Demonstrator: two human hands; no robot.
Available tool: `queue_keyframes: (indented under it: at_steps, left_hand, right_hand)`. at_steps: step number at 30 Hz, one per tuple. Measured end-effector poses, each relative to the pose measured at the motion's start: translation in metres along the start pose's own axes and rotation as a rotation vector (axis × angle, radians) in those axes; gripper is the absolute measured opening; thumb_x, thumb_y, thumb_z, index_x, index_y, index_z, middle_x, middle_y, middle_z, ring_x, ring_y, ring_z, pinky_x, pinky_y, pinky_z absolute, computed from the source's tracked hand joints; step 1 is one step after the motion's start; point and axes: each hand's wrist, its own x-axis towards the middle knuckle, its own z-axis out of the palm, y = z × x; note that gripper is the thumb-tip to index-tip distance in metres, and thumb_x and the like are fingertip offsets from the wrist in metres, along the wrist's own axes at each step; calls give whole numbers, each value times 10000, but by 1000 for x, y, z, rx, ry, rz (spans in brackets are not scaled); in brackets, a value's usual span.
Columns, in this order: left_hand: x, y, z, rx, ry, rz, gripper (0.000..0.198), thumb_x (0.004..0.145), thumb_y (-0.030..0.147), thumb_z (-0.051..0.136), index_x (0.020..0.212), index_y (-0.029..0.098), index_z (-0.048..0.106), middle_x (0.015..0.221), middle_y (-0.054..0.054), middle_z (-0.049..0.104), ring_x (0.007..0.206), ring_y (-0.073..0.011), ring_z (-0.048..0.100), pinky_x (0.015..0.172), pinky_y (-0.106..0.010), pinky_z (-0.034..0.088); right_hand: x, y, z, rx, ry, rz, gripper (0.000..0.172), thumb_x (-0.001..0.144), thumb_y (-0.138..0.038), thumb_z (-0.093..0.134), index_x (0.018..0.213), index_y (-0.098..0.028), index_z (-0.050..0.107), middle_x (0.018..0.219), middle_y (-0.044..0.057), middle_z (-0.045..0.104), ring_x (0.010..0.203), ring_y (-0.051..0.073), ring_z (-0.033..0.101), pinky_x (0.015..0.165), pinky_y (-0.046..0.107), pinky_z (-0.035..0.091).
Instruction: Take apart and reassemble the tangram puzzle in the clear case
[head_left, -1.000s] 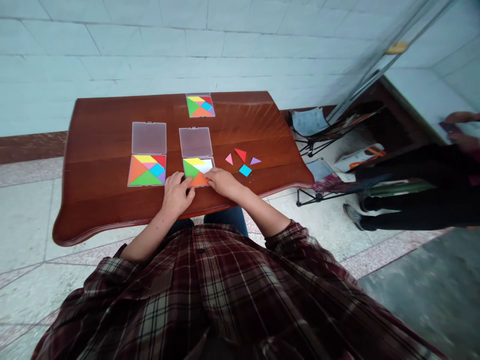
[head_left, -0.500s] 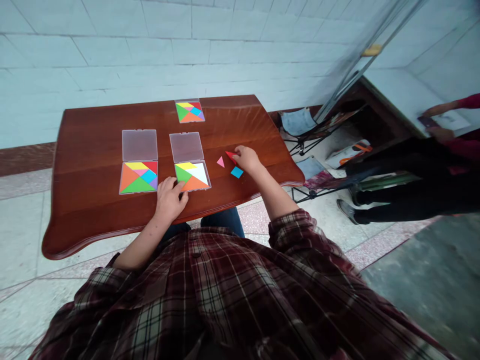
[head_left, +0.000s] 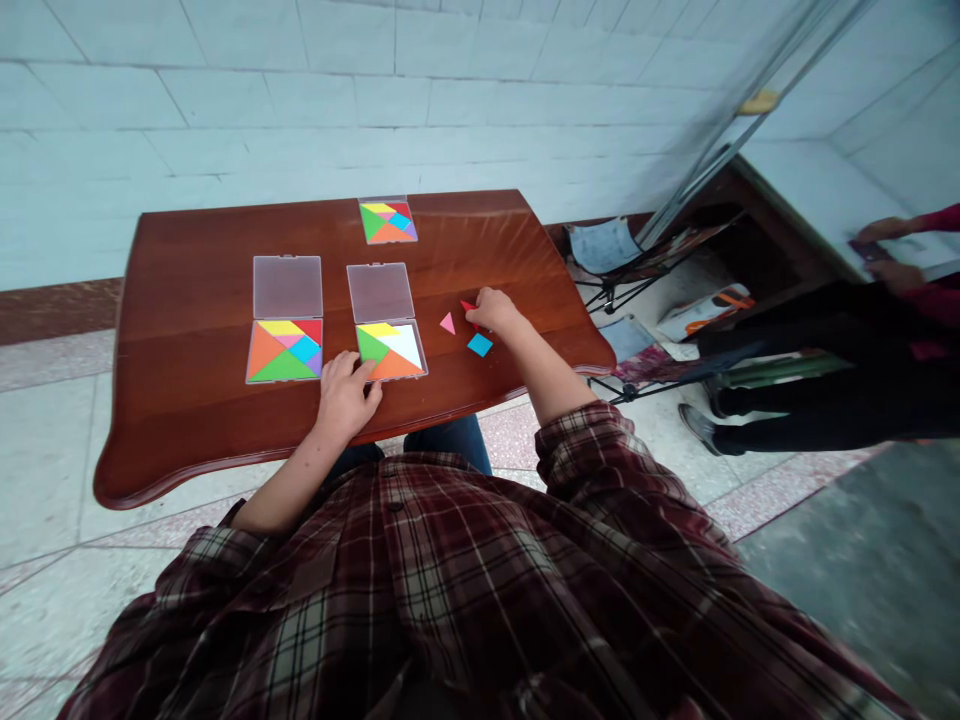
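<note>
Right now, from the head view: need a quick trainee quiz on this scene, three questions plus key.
1. Which loose piece is partly covered by the fingers of the right hand?
A) pink triangle
B) red piece
C) blue square

2. True or false: the lid of the partly filled tray is shut over it.

3. Which colours of pieces show inside that tray?

Key:
1. B.
2. False; it lies open on the far side of the tray.
3. Yellow piece, green piece, orange piece.
</note>
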Motion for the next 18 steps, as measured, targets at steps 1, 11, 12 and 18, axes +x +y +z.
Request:
queue_keyframes:
  at_steps: [1, 11, 12, 18]
  left_hand:
    - [0, 0, 0, -2, 2, 3, 357, 853, 321, 473, 1110, 164, 664, 1180, -149, 554, 1200, -328, 474, 1039, -498, 369]
    - [-2, -3, 3, -3, 25, 12, 342, 851, 312, 480, 1113, 191, 664, 1171, -133, 561, 1201, -322, 473, 1032, -502, 375]
    - [-2, -3, 3, 4, 24, 15, 344, 854, 314, 478, 1112, 183, 664, 1171, -138, 560, 1200, -322, 475, 1031, -500, 378]
    - [-1, -3, 3, 20, 20, 16, 340, 858, 315, 479, 1112, 180, 661, 1170, -140, 561, 1193, -320, 485, 1022, -493, 389]
  right_hand:
    - [-2, -2, -2, -13, -24, 60, 265, 728, -226, 671, 965, -128, 605, 956, 148, 655, 930, 276, 641, 765, 374, 512]
    - [-15, -8, -10, 41, -38, 162, 282, 715, -215, 679, 975, -157, 586, 997, 118, 647, 905, 239, 636, 737, 343, 507]
    - [-15, -7, -10, 51, -42, 155, 243, 717, -205, 678, 939, -163, 590, 947, 102, 656, 878, 230, 637, 722, 335, 504]
    - [-14, -2, -10, 103, 3, 110, 113, 731, -169, 686, 756, -182, 577, 786, 49, 649, 783, 191, 621, 685, 298, 467]
